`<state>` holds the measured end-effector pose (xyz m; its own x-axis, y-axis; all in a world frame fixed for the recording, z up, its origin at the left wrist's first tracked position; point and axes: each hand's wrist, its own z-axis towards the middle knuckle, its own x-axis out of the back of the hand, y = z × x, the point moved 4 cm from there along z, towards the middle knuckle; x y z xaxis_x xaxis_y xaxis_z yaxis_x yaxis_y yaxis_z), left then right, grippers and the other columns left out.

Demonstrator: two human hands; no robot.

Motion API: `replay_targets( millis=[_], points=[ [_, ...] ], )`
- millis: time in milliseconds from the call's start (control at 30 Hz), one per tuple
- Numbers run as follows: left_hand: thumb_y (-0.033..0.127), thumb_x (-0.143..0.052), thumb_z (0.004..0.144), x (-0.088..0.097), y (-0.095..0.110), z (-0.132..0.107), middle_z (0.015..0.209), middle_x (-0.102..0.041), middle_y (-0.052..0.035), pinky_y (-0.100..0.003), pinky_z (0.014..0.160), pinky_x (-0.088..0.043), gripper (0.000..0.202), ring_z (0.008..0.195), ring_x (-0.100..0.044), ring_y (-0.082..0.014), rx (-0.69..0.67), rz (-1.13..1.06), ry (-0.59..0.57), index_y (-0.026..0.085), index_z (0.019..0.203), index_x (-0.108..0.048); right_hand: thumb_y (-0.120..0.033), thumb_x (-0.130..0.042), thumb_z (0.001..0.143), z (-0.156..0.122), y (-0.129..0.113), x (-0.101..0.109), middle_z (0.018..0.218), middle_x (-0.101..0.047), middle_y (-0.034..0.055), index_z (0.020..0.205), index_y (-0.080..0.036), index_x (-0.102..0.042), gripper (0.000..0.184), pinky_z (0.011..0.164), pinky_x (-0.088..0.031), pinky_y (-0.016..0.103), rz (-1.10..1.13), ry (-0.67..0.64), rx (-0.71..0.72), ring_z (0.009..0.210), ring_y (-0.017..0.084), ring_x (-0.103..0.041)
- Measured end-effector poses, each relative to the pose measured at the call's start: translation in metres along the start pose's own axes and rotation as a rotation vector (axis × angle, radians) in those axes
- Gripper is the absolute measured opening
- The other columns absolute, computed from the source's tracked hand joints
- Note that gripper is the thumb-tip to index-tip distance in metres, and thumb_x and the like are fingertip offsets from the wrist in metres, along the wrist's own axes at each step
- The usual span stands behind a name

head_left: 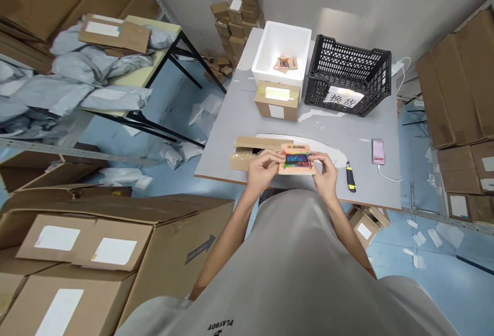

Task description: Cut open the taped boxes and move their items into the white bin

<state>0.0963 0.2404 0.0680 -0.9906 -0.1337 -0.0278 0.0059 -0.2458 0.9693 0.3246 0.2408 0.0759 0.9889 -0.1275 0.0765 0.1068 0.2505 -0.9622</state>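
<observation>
A flat orange packet [296, 161] with a dark, colourful picture is held level over the table's front edge. My left hand [264, 170] pinches its left side and my right hand [324, 174] grips the right side, fingers closed on both. Just behind my left hand lies an opened cardboard box [242, 155] with its flap lifted; its contents are mostly hidden. To the right of my right hand rests a black and yellow utility knife [350, 177]. Similar orange packets [286, 63] lie inside a white foam box [262, 66] at the back.
A taped carton [277, 103] and a black plastic crate [349, 76] stand on the grey table [227, 120]. A phone [378, 151] with a white cable lies at right. Large cartons [173, 243] crowd the left, near a side table [165, 58] piled with grey parcels.
</observation>
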Motion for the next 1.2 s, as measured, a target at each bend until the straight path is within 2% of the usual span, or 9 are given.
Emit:
replay_targets(
  millis=[100,233,433,500,667,833,1000,1100,1200],
  points=[
    [0.013,-0.077,0.087,0.001,0.005,-0.001,0.095,-0.084,-0.0036,-0.047,0.106,-0.064,0.019,0.11,-0.081,-0.0245,-0.093,0.095,0.021,0.028,0.076,-0.084,-0.025,-0.072,0.099,0.002,-0.006,0.002,0.102,-0.083,0.0051,0.086,-0.029,-0.075,0.014,0.104,-0.062,0.047,-0.055,0.013,0.073,0.109,0.026,-0.077],
    [0.014,-0.075,0.089,-0.001,0.006,-0.001,0.101,-0.086,-0.0049,-0.038,0.087,-0.066,0.019,0.099,-0.082,-0.0215,-0.046,0.039,0.034,0.027,0.078,-0.085,-0.027,-0.07,0.102,0.001,-0.008,0.001,0.109,-0.084,0.0071,0.089,-0.028,-0.076,0.014,0.099,-0.063,0.043,0.047,0.013,0.037,0.111,0.025,-0.079],
    [0.026,-0.076,0.099,-0.001,0.016,-0.001,0.103,-0.085,-0.0074,-0.039,0.091,-0.066,0.02,0.102,-0.081,-0.0222,-0.019,0.066,0.049,0.026,0.082,-0.085,-0.045,-0.065,0.11,0.001,-0.004,-0.002,0.112,-0.084,0.0096,0.099,-0.027,-0.078,0.024,0.104,-0.064,0.045,0.081,-0.015,-0.036,0.114,0.026,-0.079],
    [0.027,-0.073,0.102,-0.001,0.022,-0.001,0.102,-0.084,-0.0073,-0.038,0.092,-0.066,0.02,0.102,-0.081,-0.022,-0.036,0.076,0.065,0.026,0.087,-0.086,-0.052,-0.071,0.106,0.0,0.003,-0.005,0.113,-0.084,0.0097,0.107,-0.027,-0.076,0.026,0.104,-0.065,0.044,0.1,-0.011,-0.111,0.114,0.026,-0.079],
    [0.031,-0.075,0.104,-0.015,0.04,-0.007,0.105,-0.08,-0.0066,-0.035,0.092,-0.069,0.013,0.102,-0.079,-0.0208,-0.088,0.121,0.061,0.025,0.107,-0.086,-0.067,-0.081,0.096,-0.002,0.014,-0.021,0.114,-0.081,0.0094,0.118,-0.027,-0.073,0.046,0.104,-0.066,0.043,0.161,-0.101,-0.246,0.113,0.026,-0.078],
    [0.03,-0.077,0.104,-0.036,0.046,-0.017,0.135,-0.074,-0.0093,-0.039,0.108,-0.071,0.035,0.117,-0.082,-0.0219,-0.135,0.15,0.017,0.027,0.138,-0.08,-0.081,-0.084,0.088,-0.002,0.004,-0.035,0.118,-0.078,0.0089,0.124,-0.029,-0.064,0.067,0.107,-0.066,0.044,0.275,-0.189,-0.272,0.116,0.027,-0.077],
    [0.024,-0.075,0.102,-0.042,0.032,-0.023,0.139,-0.072,-0.0107,-0.042,0.113,-0.069,0.042,0.13,-0.078,-0.0251,-0.121,0.178,-0.076,0.027,0.143,-0.077,-0.074,-0.085,0.09,0.001,0.004,-0.035,0.108,-0.078,0.0044,0.113,-0.029,-0.063,0.055,0.099,-0.065,0.039,0.269,-0.203,-0.336,0.106,0.024,-0.076],
    [0.018,-0.074,0.1,-0.042,0.024,-0.026,0.137,-0.074,-0.0111,-0.043,0.113,-0.068,0.044,0.13,-0.077,-0.0265,-0.123,0.27,-0.077,0.028,0.142,-0.077,-0.072,-0.082,0.092,0.002,0.009,-0.036,0.092,-0.073,0.0005,0.096,-0.028,-0.061,0.049,0.089,-0.063,0.035,0.233,-0.208,-0.346,0.091,0.022,-0.072],
    [0.015,-0.07,0.1,-0.042,0.02,-0.029,0.137,-0.074,-0.0113,-0.04,0.11,-0.068,0.046,0.128,-0.077,-0.0259,-0.147,0.324,-0.048,0.028,0.144,-0.076,-0.073,-0.081,0.091,0.002,0.013,-0.039,0.089,-0.071,0.0004,0.092,-0.027,-0.062,0.05,0.083,-0.062,0.034,0.216,-0.189,-0.346,0.088,0.021,-0.07]
  ],
)
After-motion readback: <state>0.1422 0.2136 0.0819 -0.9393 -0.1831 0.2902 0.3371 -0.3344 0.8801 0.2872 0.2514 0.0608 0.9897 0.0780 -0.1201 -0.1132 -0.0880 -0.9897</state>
